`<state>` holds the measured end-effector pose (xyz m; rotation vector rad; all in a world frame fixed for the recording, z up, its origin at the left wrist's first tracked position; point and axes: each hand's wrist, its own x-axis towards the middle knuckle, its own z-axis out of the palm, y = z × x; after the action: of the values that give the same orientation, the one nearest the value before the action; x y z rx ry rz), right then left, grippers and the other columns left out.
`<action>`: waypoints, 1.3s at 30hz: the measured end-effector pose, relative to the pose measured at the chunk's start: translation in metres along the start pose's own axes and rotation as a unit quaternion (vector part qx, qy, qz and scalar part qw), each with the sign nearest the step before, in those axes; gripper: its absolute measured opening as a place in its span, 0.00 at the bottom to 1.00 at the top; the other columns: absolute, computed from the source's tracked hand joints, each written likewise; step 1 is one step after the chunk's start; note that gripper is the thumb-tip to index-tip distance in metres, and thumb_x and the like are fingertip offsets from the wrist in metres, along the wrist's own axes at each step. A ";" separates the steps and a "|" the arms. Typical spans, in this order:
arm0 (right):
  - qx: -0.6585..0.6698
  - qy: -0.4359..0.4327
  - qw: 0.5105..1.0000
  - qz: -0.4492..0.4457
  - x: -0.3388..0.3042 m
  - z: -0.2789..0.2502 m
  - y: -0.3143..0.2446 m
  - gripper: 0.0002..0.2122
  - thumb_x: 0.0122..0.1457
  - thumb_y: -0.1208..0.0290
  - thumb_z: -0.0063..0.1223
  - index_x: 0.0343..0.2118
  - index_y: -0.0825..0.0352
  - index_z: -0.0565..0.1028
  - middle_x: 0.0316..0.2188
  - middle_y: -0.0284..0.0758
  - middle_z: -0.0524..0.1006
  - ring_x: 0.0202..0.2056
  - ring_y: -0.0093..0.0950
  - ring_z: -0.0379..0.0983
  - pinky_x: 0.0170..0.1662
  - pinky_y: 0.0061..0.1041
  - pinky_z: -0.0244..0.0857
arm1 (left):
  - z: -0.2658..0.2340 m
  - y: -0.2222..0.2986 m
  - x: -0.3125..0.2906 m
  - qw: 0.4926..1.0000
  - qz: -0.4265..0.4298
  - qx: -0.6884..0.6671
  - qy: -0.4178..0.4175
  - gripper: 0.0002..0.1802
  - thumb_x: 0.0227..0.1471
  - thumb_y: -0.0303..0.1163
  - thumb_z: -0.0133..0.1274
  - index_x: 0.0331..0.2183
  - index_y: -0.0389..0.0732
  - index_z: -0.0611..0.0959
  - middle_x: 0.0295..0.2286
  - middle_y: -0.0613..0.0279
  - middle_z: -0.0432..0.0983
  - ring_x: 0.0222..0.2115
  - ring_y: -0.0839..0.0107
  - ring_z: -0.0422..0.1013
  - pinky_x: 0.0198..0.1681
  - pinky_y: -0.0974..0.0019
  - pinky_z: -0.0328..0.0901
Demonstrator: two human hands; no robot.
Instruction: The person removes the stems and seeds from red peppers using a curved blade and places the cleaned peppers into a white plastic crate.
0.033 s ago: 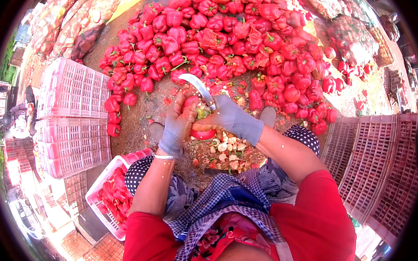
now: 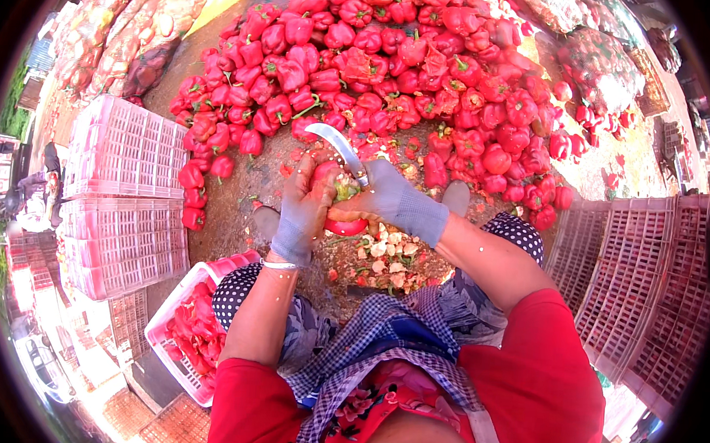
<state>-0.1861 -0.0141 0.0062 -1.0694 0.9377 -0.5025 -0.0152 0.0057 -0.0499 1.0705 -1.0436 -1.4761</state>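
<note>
My left hand (image 2: 301,211), in a grey glove, grips a red bell pepper (image 2: 345,226) from the left. Its green core shows between my two hands. My right hand (image 2: 395,199), also gloved in grey, holds a curved knife (image 2: 335,141). The blade points up and to the left, and its base sits at the pepper's core. A big heap of whole red peppers (image 2: 393,65) lies on the ground just beyond my hands. Pale cores and seeds (image 2: 385,258) are scattered on the ground under my hands.
A pink crate (image 2: 179,299) holding cut red peppers stands by my left knee. Stacked pink crates (image 2: 122,195) stand at the left, and more crates (image 2: 629,289) at the right. Mesh sacks of peppers lie at the top left (image 2: 117,37) and top right (image 2: 599,66).
</note>
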 end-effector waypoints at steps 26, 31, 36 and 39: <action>0.070 0.003 0.997 0.013 -0.003 0.013 -0.028 0.12 0.49 0.75 0.65 0.36 0.69 0.76 0.20 0.29 0.75 0.14 0.16 0.67 0.15 0.16 0.59 | 0.007 0.032 -0.001 0.974 0.040 -0.215 -0.061 0.39 0.55 0.44 0.56 0.61 0.40 0.59 0.52 0.59 0.66 0.51 0.70 0.66 0.54 0.65 0.64; -0.013 0.044 0.998 -0.032 0.004 0.009 -0.017 0.18 0.45 0.70 0.69 0.38 0.68 0.75 0.22 0.29 0.76 0.19 0.16 0.70 0.19 0.17 0.62 | -0.005 0.027 0.007 0.992 0.121 0.023 -0.004 0.39 0.54 0.44 0.57 0.60 0.39 0.61 0.52 0.60 0.66 0.50 0.73 0.65 0.54 0.67 0.63; -0.171 0.095 0.977 -0.088 0.003 -0.005 -0.006 0.24 0.44 0.65 0.71 0.41 0.72 0.74 0.31 0.32 0.76 0.34 0.18 0.71 0.36 0.22 0.66 | -0.037 0.036 0.008 0.965 0.085 -0.243 0.052 0.40 0.51 0.54 0.55 0.57 0.41 0.64 0.50 0.57 0.70 0.48 0.63 0.70 0.48 0.54 0.69; -0.224 0.071 0.955 -0.181 0.002 -0.015 0.007 0.25 0.44 0.65 0.71 0.43 0.72 0.73 0.32 0.33 0.77 0.34 0.20 0.72 0.38 0.24 0.67 | -0.041 0.048 0.007 0.927 0.023 -0.374 0.005 0.49 0.44 0.70 0.48 0.55 0.40 0.67 0.44 0.50 0.74 0.39 0.54 0.75 0.37 0.52 0.74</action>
<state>-0.1984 -0.0207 -0.0040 -1.6518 1.0140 -0.6934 0.0341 -0.0109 -0.0140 0.4945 -0.4085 -1.6236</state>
